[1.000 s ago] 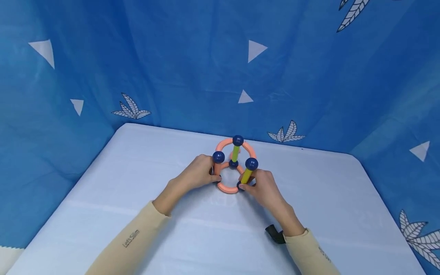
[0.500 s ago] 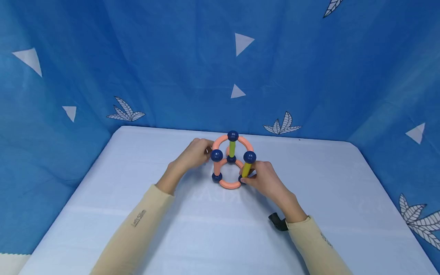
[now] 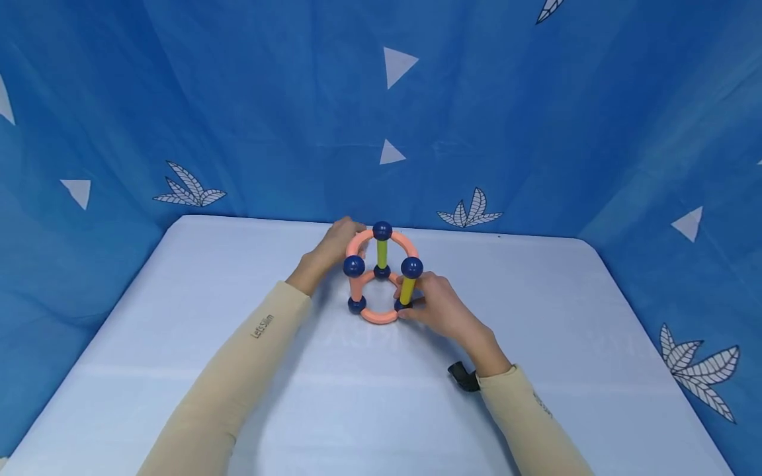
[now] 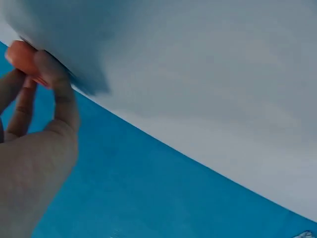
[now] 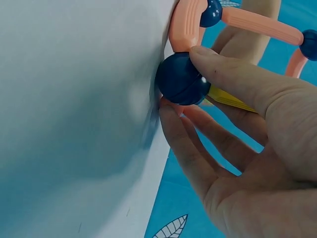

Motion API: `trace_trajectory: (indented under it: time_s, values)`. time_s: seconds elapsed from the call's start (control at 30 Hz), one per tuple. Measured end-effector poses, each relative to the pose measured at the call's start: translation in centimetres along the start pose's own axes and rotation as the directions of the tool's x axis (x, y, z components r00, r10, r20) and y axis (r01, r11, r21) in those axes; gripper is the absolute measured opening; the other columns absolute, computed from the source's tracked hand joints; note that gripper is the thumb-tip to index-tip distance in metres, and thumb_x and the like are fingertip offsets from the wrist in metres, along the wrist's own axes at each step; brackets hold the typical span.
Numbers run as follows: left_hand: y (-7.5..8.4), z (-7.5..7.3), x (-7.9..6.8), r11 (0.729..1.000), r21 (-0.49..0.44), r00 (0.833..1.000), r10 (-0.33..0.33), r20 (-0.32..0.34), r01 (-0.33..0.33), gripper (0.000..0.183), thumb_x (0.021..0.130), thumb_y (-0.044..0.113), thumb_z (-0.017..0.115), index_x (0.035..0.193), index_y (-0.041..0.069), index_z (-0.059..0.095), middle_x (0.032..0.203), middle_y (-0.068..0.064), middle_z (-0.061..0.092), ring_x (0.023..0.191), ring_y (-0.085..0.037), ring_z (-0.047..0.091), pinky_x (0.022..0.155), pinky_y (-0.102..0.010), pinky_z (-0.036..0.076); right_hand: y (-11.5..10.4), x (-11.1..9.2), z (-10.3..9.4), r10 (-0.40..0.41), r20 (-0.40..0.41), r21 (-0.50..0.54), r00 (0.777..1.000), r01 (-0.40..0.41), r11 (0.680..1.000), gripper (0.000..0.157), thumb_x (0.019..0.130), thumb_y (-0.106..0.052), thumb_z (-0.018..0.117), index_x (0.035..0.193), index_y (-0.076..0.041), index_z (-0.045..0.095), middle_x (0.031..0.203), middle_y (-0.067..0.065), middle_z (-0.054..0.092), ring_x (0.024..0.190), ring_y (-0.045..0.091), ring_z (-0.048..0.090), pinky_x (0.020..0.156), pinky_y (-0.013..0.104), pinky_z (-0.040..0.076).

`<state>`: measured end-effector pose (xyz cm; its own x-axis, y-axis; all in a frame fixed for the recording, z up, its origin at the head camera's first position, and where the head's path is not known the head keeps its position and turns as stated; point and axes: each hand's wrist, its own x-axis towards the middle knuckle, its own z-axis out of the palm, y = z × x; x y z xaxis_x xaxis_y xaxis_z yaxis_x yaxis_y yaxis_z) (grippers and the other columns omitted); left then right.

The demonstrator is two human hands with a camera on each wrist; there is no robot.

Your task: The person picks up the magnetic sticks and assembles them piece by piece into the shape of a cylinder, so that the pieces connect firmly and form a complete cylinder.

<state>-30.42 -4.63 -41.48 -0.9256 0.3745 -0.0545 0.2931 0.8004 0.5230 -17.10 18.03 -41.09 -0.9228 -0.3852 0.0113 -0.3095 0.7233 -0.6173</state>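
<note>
A toy frame of magnetic balls and rods stands on the white table (image 3: 536, 344). Its curved orange rods (image 3: 380, 317) join navy balls into a lower and an upper ring. Upright between the rings are a green rod (image 3: 382, 254), a yellow rod (image 3: 407, 291) and an orange rod (image 3: 356, 289). My right hand (image 3: 443, 307) pinches the lower right navy ball (image 5: 182, 79) between thumb and fingers. Behind the frame's left side, my left hand (image 3: 336, 248) pinches an orange rod piece (image 4: 22, 57); most of that piece is hidden in the head view.
A black curved object (image 3: 463, 377) lies by the right sleeve. A blue patterned cloth (image 3: 268, 99) hangs behind the table and at both sides. The table's far edge runs close behind the toy frame.
My left hand has left the frame's lower left ball and reached round behind it to an orange piece. My right hand stays at the lower right ball. The head view has shifted.
</note>
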Motion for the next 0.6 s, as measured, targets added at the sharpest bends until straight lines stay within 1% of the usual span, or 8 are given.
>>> trace_trajectory:
  time_s: [0.1,0.17,0.27,0.33,0.4,0.5,0.57,0.6]
  values:
    - [-1.4,-1.0,-0.8,0.995,0.035,0.995,-0.09,-0.042,0.092,0.006,0.099,0.005,0.066,0.104,0.003,0.069,0.105,-0.013,0.06,0.1,-0.027,0.051,0.082,-0.039,0.045,-0.1,0.2,0.0,-0.003,0.026,0.017,1.0,0.003,1.0,0.032,0.083,-0.009,0.09,0.112,-0.008,0.078,0.124,0.008,0.074,0.129,0.029,0.064,0.092,0.037,0.062]
    - [-2.4,-1.8,-1.7,0.988,0.05,0.989,-0.142,-0.034,0.144,0.007,0.103,0.007,0.062,0.107,0.002,0.062,0.097,-0.012,0.062,0.09,-0.026,0.056,0.079,-0.038,0.046,-0.1,0.2,-0.1,-0.01,0.037,0.025,0.999,0.009,1.0,0.031,0.084,-0.01,0.09,0.112,-0.008,0.078,0.12,0.007,0.075,0.127,0.028,0.065,0.092,0.037,0.062]
    - [-3.8,-2.8,-3.6,0.977,0.037,0.978,-0.21,0.015,0.209,0.014,0.102,0.011,0.064,0.111,0.002,0.056,0.082,-0.009,0.065,0.073,-0.022,0.061,0.072,-0.036,0.048,0.1,0.2,-0.3,-0.019,0.04,0.036,0.999,0.018,0.999,0.027,0.085,-0.01,0.09,0.108,-0.009,0.078,0.114,0.004,0.075,0.123,0.026,0.066,0.092,0.037,0.062]
    - [-4.5,-3.4,-5.1,0.968,0.0,0.967,-0.25,0.053,0.251,0.019,0.101,0.014,0.067,0.112,0.001,0.058,0.076,-0.009,0.067,0.068,-0.02,0.063,0.071,-0.034,0.048,0.2,0.1,-0.5,-0.021,0.044,0.05,0.999,0.019,0.999,0.023,0.085,-0.011,0.089,0.106,-0.01,0.078,0.111,0.002,0.076,0.118,0.025,0.068,0.091,0.038,0.062]
    - [-4.9,-3.9,-6.7,0.961,-0.057,0.962,-0.266,0.06,0.269,0.021,0.098,0.016,0.071,0.11,0.0,0.064,0.08,-0.008,0.066,0.075,-0.02,0.061,0.074,-0.034,0.048,0.5,0.1,-0.6,-0.022,0.049,0.059,0.999,0.019,0.998,0.022,0.086,-0.012,0.089,0.105,-0.01,0.078,0.108,0.001,0.076,0.113,0.024,0.07,0.09,0.038,0.062]
    - [-4.6,-4.6,-9.4,0.941,-0.215,0.965,-0.256,0.047,0.261,0.023,0.096,0.022,0.076,0.105,0.001,0.071,0.079,-0.007,0.066,0.073,-0.019,0.06,0.071,-0.035,0.049,0.7,-0.1,-0.8,-0.02,0.047,0.077,0.999,0.017,0.997,0.021,0.087,-0.012,0.088,0.106,-0.01,0.079,0.107,0.001,0.078,0.108,0.023,0.073,0.09,0.038,0.063]
    - [-4.0,-4.8,-11.1,0.904,-0.365,0.974,-0.222,0.043,0.222,0.027,0.096,0.026,0.079,0.103,0.001,0.073,0.08,-0.007,0.067,0.069,-0.02,0.061,0.069,-0.037,0.052,0.7,-0.2,-0.8,-0.021,0.039,0.082,0.999,0.017,0.996,0.022,0.087,-0.013,0.088,0.107,-0.011,0.08,0.106,0.001,0.078,0.108,0.023,0.074,0.089,0.038,0.063]
    - [-3.5,-4.9,-11.9,0.871,-0.447,0.978,-0.201,0.057,0.206,0.028,0.096,0.027,0.08,0.103,0.001,0.073,0.08,-0.008,0.068,0.066,-0.02,0.062,0.069,-0.039,0.054,0.7,-0.2,-0.8,-0.019,0.035,0.084,0.999,0.016,0.996,0.021,0.087,-0.013,0.088,0.107,-0.011,0.08,0.105,0.001,0.079,0.108,0.023,0.074,0.089,0.038,0.063]
